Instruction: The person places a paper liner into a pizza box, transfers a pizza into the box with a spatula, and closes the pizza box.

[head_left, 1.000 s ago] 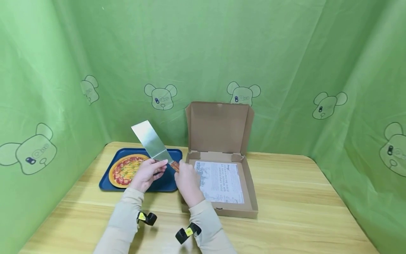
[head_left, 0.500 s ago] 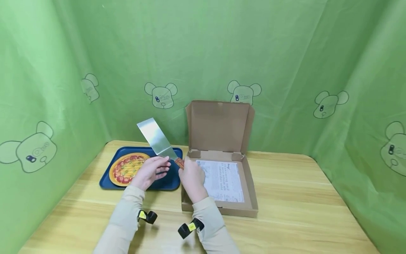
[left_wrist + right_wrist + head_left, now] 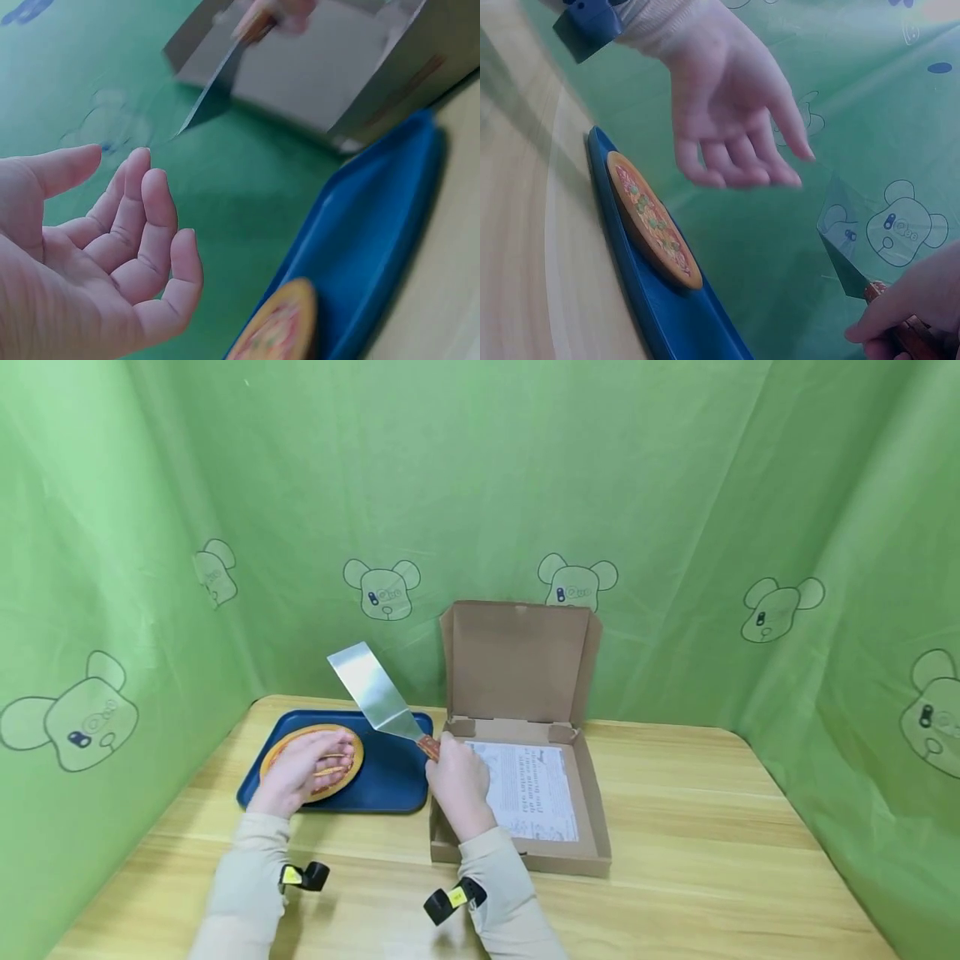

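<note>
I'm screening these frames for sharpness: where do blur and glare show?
Head view: bright sheen on the spatula blade; left wrist view: pizza and cardboard box look blurred; right wrist view: green curtain washed pale at the upper right corner.

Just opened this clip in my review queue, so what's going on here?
A person's right hand grips a metal spatula, held up in the air. The left hand hovers above a pizza, holding nothing. The pizza lies on a blue tray on a wooden table. To the tray's right, a cardboard box stands open, a printed white sheet inside.
</note>
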A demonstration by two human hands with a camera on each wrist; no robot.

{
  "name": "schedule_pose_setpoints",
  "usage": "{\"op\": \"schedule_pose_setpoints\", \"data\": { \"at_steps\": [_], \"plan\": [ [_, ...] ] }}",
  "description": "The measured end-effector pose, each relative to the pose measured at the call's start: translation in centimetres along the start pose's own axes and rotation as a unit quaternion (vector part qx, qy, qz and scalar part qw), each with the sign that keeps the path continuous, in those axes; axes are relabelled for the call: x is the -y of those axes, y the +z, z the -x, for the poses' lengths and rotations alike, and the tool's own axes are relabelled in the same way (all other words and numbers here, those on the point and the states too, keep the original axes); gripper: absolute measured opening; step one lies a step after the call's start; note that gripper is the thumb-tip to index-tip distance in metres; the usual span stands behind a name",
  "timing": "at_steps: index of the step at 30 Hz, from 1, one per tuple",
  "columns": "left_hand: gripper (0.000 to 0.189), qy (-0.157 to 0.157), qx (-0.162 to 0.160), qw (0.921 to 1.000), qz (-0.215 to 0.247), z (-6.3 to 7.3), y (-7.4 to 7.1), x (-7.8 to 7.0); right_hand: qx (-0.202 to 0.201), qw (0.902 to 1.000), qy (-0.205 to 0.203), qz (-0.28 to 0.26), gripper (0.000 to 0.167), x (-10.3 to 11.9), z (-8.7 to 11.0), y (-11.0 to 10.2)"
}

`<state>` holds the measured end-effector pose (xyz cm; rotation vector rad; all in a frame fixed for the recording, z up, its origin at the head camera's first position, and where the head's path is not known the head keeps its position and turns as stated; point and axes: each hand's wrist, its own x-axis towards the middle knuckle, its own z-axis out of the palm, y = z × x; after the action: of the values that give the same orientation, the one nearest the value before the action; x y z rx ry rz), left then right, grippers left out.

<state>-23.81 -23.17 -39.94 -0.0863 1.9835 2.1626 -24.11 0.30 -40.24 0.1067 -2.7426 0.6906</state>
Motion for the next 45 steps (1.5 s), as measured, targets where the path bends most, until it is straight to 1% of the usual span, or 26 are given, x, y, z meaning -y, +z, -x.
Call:
{"op": "schedule_pose_setpoints", "data": {
  "at_steps": [4, 6, 8, 9, 10, 12, 14, 15, 17, 18, 21, 23, 24, 27, 28, 31, 33, 36, 39, 42, 45],
  "plan": [
    [0.022, 0.027, -0.04, 0.9985, -0.027, 0.9, -2.7, -0.3, 0.012, 0.9999, 0.006, 0.002, 0.012, -0.3, -0.1, 0.2],
    [0.02, 0.035, -0.06, 0.9974, -0.021, 1.4, -4.0, -0.4, 0.019, 0.9997, 0.012, 0.004, 0.012, -0.4, -0.2, 0.3],
    [0.017, 0.04, -0.086, 0.9955, 0.001, 1.8, -5.3, -0.2, 0.026, 0.9995, 0.017, 0.007, 0.013, -0.5, -0.2, 0.4],
    [0.015, 0.043, -0.099, 0.9939, 0.02, 1.9, -5.9, -0.1, 0.028, 0.9994, 0.019, 0.009, 0.013, -0.6, -0.2, 0.4],
    [0.014, 0.045, -0.114, 0.9916, 0.04, 2.1, -6.5, 0.0, 0.029, 0.9993, 0.021, 0.011, 0.014, -0.6, -0.2, 0.3],
    [0.012, 0.044, -0.15, 0.9843, 0.083, 2.3, -7.6, 0.3, 0.028, 0.9993, 0.021, 0.011, 0.014, -0.6, -0.2, 0.2],
    [0.012, 0.04, -0.182, 0.976, 0.113, 2.5, -8.6, 0.6, 0.024, 0.9995, 0.017, 0.011, 0.016, -0.6, -0.3, 0.1],
    [0.01, 0.036, -0.197, 0.9721, 0.121, 2.6, -9.0, 0.8, 0.019, 0.9997, 0.012, 0.013, 0.017, -0.6, -0.3, 0.0],
    [0.004, 0.022, -0.227, 0.9664, 0.119, 2.7, -9.7, 1.2, 0.008, 0.9999, 0.0, 0.012, 0.019, -0.6, -0.5, -0.2],
    [0.006, 0.014, -0.239, 0.9645, 0.112, 2.7, -10.0, 1.4, 0.002, 0.9999, -0.005, 0.014, 0.02, -0.7, -0.5, -0.3],
    [0.036, -0.013, -0.261, 0.9622, 0.078, 2.7, -10.6, 2.1, -0.005, 0.9996, -0.016, 0.023, 0.021, -0.8, -0.9, -0.7],
    [0.052, -0.028, -0.266, 0.9613, 0.066, 2.6, -11.0, 2.6, 0.003, 0.9994, -0.016, 0.031, 0.02, -0.9, -1.2, -1.0],
    [0.056, -0.033, -0.266, 0.9613, 0.064, 2.5, -11.2, 2.9, 0.008, 0.9992, -0.017, 0.035, 0.019, -1.0, -1.3, -1.1],
    [0.049, -0.043, -0.263, 0.9616, 0.067, 2.2, -11.7, 3.7, 0.021, 0.9984, -0.021, 0.048, 0.018, -1.2, -1.8, -1.8],
    [0.048, -0.045, -0.261, 0.9613, 0.075, 2.1, -11.8, 3.9, 0.024, 0.998, -0.024, 0.053, 0.019, -1.3, -2.0, -2.0],
    [0.053, -0.048, -0.246, 0.965, 0.078, 1.8, -12.1, 4.6, 0.02, 0.9959, -0.047, 0.074, 0.021, -1.6, -2.4, -2.7],
    [0.059, -0.049, -0.231, 0.9688, 0.074, 1.6, -12.3, 4.9, 0.017, 0.9934, -0.066, 0.092, 0.017, -1.9, -2.7, -3.2],
    [0.061, -0.051, -0.21, 0.975, 0.05, 1.4, -12.5, 5.4, 0.02, 0.9887, -0.091, 0.117, 0.017, -2.3, -3.3, -3.9],
    [0.06, -0.052, -0.196, 0.979, 0.016, 1.3, -12.8, 5.8, 0.042, 0.9838, -0.105, 0.14, 0.021, -2.6, -4.0, -4.5],
    [0.061, -0.043, -0.194, 0.9801, -0.013, 1.3, -13.1, 6.2, 0.064, 0.978, -0.118, 0.16, 0.021, -2.7, -4.7, -5.2],
    [0.062, -0.029, -0.19, 0.981, -0.024, 1.2, -13.3, 6.6, 0.087, 0.9713, -0.134, 0.176, 0.015, -2.9, -5.1, -5.8]
  ]
}}
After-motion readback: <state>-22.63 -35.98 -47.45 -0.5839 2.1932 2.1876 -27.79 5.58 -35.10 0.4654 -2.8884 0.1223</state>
